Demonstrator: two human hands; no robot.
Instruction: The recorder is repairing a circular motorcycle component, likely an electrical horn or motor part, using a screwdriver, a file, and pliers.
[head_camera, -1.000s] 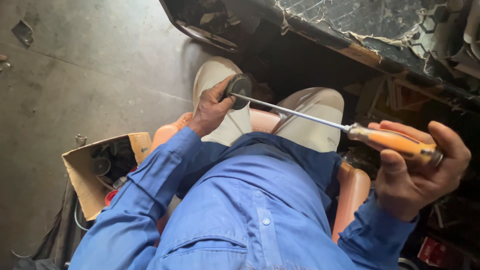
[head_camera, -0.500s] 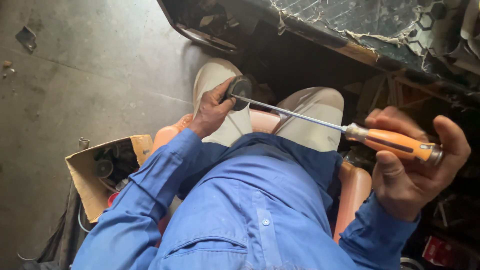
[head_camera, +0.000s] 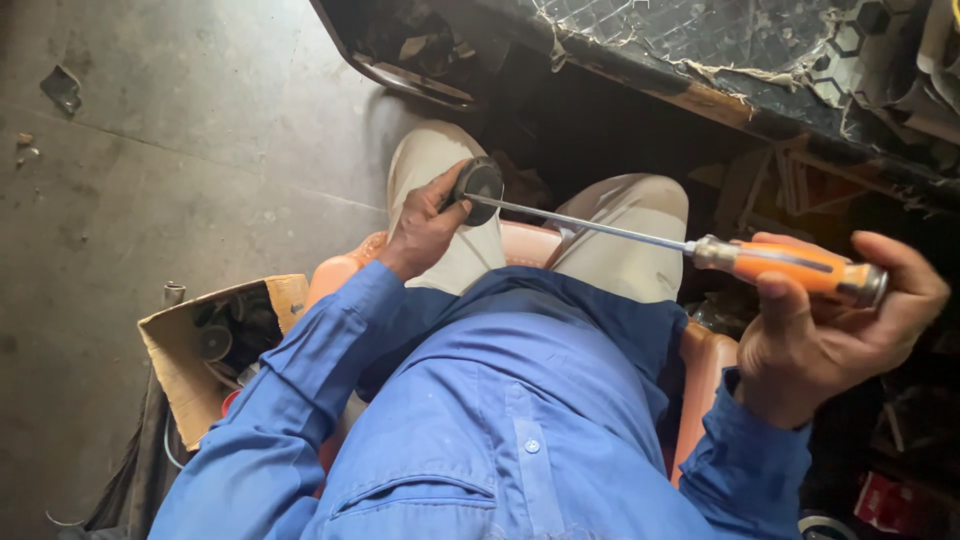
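Observation:
My left hand (head_camera: 425, 225) grips a small round black part (head_camera: 478, 188) above my left knee. My right hand (head_camera: 830, 330) holds a long screwdriver (head_camera: 700, 250) by its orange handle, out over my right thigh. The thin metal shaft runs leftward and its tip touches the face of the black part. I sit on an orange plastic seat (head_camera: 705, 370), in a blue long-sleeved shirt and beige trousers.
An open cardboard box (head_camera: 200, 340) with dark round parts stands on the concrete floor by my left side. A worn dark bench (head_camera: 720, 70) with torn patterned covering runs across the top right. Dark clutter lies under it and at the lower right.
The screwdriver handle has turned a little in my right hand. My left hand stays on the black part with the tip still against it.

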